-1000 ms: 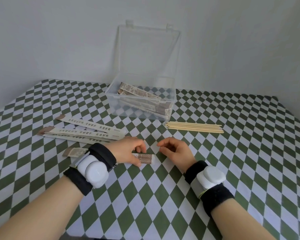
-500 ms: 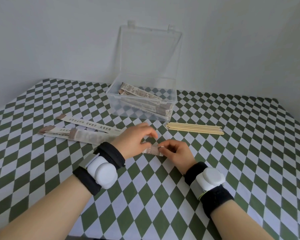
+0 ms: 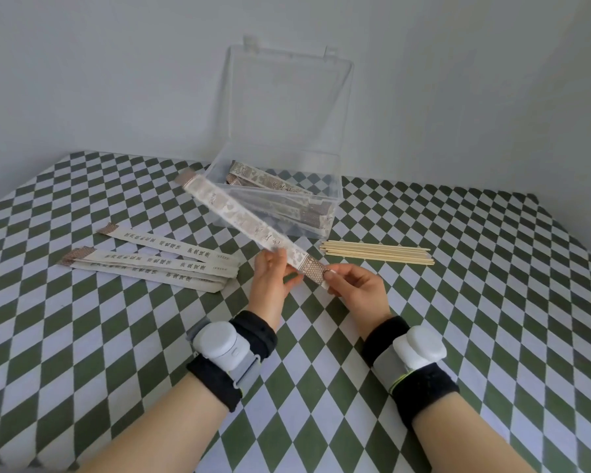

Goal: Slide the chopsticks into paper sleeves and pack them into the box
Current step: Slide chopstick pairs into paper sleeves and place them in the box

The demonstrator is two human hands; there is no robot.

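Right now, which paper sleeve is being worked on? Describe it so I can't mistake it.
On the table, find the clear box. In front of it, the left hand and right hand pinch one sleeve, raised and slanted; the other sleeves lie flat at left.

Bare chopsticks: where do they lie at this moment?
In the head view, the bare chopsticks lie flat on the table, right of centre, just in front of the box and beyond the right hand.
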